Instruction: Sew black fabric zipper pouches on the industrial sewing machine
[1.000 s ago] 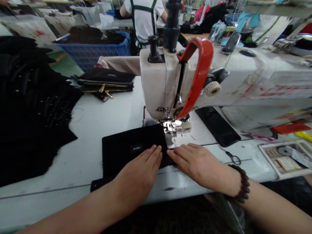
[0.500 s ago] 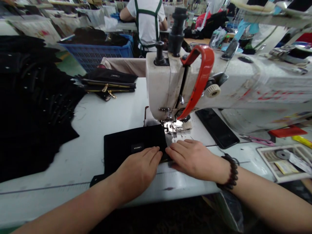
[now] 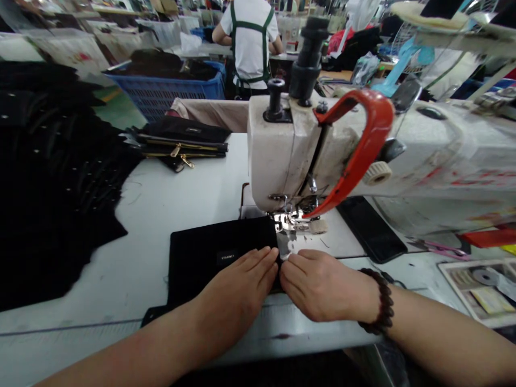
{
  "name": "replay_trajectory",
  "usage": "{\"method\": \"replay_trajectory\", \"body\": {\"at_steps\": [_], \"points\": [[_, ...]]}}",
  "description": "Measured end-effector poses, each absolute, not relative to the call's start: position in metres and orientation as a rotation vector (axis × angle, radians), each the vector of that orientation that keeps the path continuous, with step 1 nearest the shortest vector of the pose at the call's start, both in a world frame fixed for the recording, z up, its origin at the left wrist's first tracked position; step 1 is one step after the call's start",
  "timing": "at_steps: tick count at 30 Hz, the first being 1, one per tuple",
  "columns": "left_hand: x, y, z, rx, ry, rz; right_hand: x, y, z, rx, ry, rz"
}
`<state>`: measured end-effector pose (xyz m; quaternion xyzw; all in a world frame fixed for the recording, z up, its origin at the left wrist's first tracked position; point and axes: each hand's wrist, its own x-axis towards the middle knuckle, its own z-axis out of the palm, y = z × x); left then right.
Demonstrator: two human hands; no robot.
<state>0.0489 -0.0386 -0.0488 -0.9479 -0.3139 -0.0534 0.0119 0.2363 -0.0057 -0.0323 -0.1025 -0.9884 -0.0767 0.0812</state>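
Observation:
A flat black fabric piece [image 3: 193,269] with a small label [image 3: 227,257] lies on the white sewing table. Its top right corner is at the presser foot [image 3: 284,221] of the sewing machine [image 3: 274,156]. My left hand [image 3: 237,295] rests on the fabric, fingers stretched out and flat near the right edge. Close beside it, my right hand [image 3: 322,285] has its fingers bent together at that same right edge, pinching it. The fingertips of both hands almost meet. Whatever lies beneath my left palm is hidden.
Stacked black fabric pieces [image 3: 52,188] cover the left side. Zippered black pouches [image 3: 189,131] lie behind. A phone [image 3: 373,231], pink scissors [image 3: 447,250] and a parts tray [image 3: 463,285] are at right. Beyond a blue crate [image 3: 161,91], a person [image 3: 250,48] sits facing away.
The view has shifted slightly, with the machine now larger and further right. My right hand's fingers have curled in more at the fabric's edge. My left hand stays flat on the fabric.

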Motion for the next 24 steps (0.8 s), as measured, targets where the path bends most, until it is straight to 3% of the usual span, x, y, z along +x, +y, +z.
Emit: {"method": "replay_trajectory", "body": {"at_steps": [9,24], "points": [[0.046,-0.036,-0.057,-2.878,-0.918,-0.19,0.235,-0.004,-0.039,-0.363,-2.941,-0.131],[0.045,-0.009,-0.061,-2.817,-0.882,-0.077,0.233,0.009,-0.05,-0.531,-2.962,-0.247]]}}
